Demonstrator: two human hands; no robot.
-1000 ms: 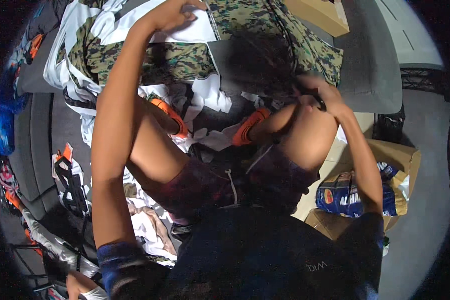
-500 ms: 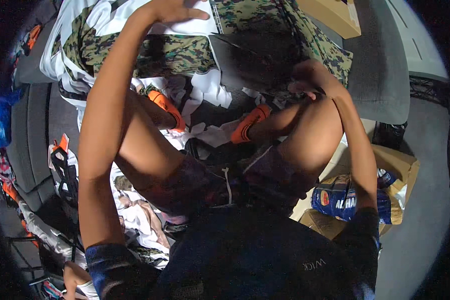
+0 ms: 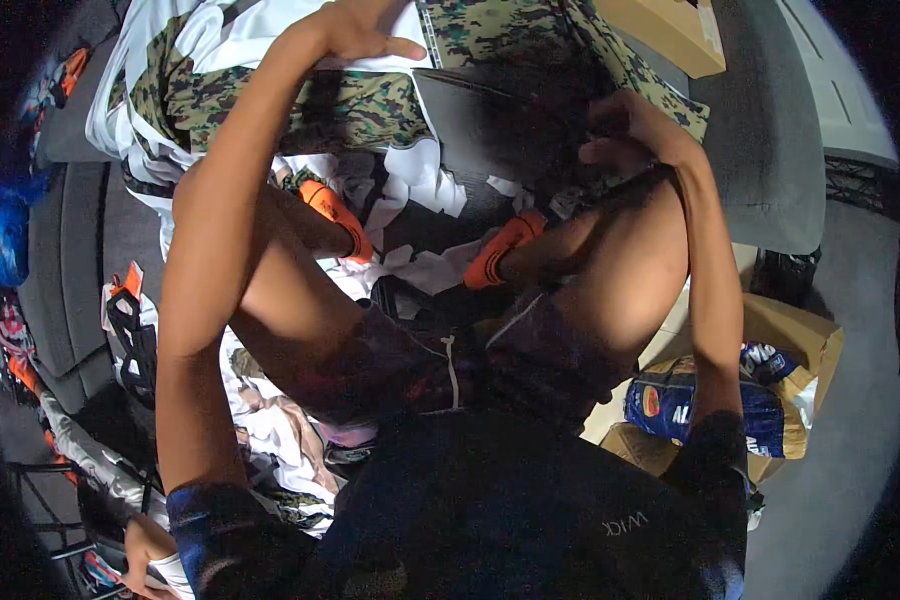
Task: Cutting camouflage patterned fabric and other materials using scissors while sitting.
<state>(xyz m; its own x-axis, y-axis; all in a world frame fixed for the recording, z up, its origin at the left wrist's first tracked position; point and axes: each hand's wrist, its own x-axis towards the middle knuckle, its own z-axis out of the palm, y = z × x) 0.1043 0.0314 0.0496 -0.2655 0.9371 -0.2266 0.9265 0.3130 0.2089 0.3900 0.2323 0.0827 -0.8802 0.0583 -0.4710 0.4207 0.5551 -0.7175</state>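
A sheet of green camouflage fabric (image 3: 510, 30) with white portions (image 3: 250, 40) lies spread on the surface ahead of me. My left hand (image 3: 355, 32) rests on the white part at the top edge, thumb stretched toward a narrow printed strip (image 3: 430, 35); its other fingers are partly cut off by the frame. In shadow at the right, my right hand (image 3: 630, 130) has its fingers curled beside the dark panel (image 3: 510, 115) and the camouflage edge. Whatever those fingers hold, if anything, is too dark to make out.
White fabric scraps (image 3: 420, 180) litter the floor around my feet in orange socks (image 3: 335, 215). A cardboard box (image 3: 785, 330) with a blue bag (image 3: 670, 395) stands at my right; another carton (image 3: 670, 35) lies far right. Cloth (image 3: 285, 430) is piled at left. Another person's arm (image 3: 145, 550) shows lower left.
My right hand has moved up and slightly away from my knee, its fingers now more curled. My left hand has shifted slightly, its thumb still stretched over the white fabric.
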